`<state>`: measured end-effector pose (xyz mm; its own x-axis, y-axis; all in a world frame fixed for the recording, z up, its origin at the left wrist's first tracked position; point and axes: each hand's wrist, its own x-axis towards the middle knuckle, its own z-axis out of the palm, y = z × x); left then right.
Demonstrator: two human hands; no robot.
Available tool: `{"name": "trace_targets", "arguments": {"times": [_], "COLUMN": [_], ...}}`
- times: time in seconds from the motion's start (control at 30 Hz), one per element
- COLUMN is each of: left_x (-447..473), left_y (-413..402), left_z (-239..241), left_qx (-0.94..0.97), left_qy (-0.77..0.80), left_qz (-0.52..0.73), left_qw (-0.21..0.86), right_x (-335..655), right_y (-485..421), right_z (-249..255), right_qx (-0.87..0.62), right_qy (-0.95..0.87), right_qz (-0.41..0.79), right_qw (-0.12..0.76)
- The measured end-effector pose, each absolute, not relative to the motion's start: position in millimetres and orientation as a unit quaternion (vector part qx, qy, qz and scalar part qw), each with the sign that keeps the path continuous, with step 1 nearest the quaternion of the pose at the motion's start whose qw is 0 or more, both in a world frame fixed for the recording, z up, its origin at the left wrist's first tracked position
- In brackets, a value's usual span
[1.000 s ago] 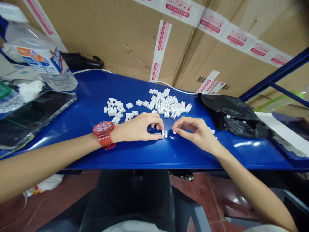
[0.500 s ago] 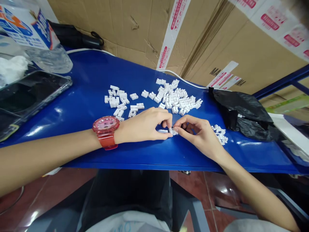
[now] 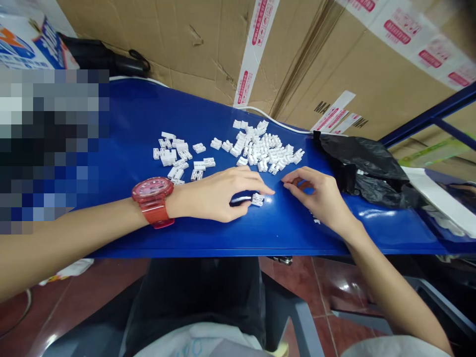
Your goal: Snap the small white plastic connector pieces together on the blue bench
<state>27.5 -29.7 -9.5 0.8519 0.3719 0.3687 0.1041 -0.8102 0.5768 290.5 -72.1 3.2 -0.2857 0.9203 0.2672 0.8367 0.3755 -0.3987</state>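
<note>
My left hand (image 3: 226, 193), with a red watch (image 3: 153, 193) on its wrist, rests low over the blue table with thumb and index finger apart. Between them a small white plastic piece with slots (image 3: 257, 199), like a wire connector, lies on the table. My right hand (image 3: 320, 196) hovers to the right, thumb and index fingertips pinched together; whatever they may hold is too small to make out. Beyond the hands is a heap of white plastic pieces (image 3: 267, 148). A looser group of slotted white pieces (image 3: 169, 157) lies farther left. More white bits (image 3: 316, 221) are mostly hidden under my right hand.
Cardboard boxes (image 3: 208, 54) stand behind the blue table (image 3: 223, 240), with a white cable (image 3: 277, 118) along its back edge. A black plastic bag (image 3: 368, 158) sits at the right. A black umbrella (image 3: 100, 57) lies at the back left; the left side is pixelated.
My hands have moved apart. The left fingers have spread from the white piece, which now lies on the table. My right hand has drawn away to the right and slightly back.
</note>
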Motion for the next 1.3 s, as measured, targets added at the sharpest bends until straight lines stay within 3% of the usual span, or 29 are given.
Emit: {"name": "trace_targets", "arguments": {"times": [0.27,0.5,0.67,1.3], "left_x": [29,30,31,30], "left_y": [-25,-25,-25,-23], "left_z": [-9,-10,-10,-15], "left_qx": [0.900,0.892,0.890,0.892], "left_qy": [0.177,0.188,0.200,0.185], "left_qz": [0.243,0.252,0.250,0.258], "left_qw": [0.315,0.323,0.323,0.321], "right_x": [286,254,241,240], "right_y": [-80,-97,-101,-103], "right_z": [8,4,-2,-6], "right_qx": [-0.511,-0.409,-0.384,-0.349], "right_qy": [-0.822,-0.834,-0.836,-0.876], "right_qz": [0.084,0.172,0.147,0.074], "right_qw": [0.235,0.327,0.364,0.325]}}
